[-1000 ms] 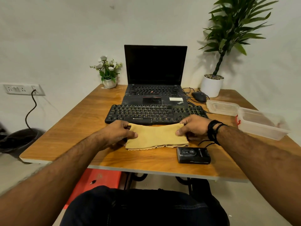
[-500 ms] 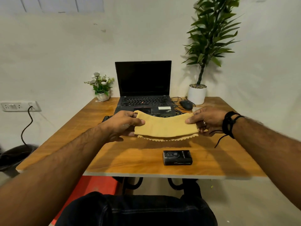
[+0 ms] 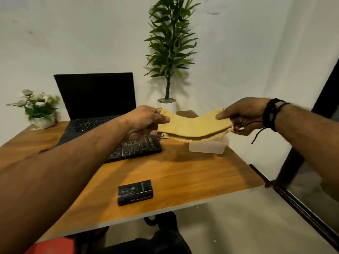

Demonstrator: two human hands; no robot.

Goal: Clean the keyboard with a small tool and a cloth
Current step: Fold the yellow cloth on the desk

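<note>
Two hands hold the yellow cloth in the air above the table, folded, sagging btwn them. Left hand pinches its 9 o'clock end, thumb on top; right hand pinches the 3 o'clock end, fingers curled under. Black cords wrap the right wrist. Keyboard lies below the left hand, partly hidden by the forearm, w/ the open laptop at its 11 o'clock. Clear plastic box sits under the cloth. Small black case rests at 6 o'clock, near the table's front edge.
</note>
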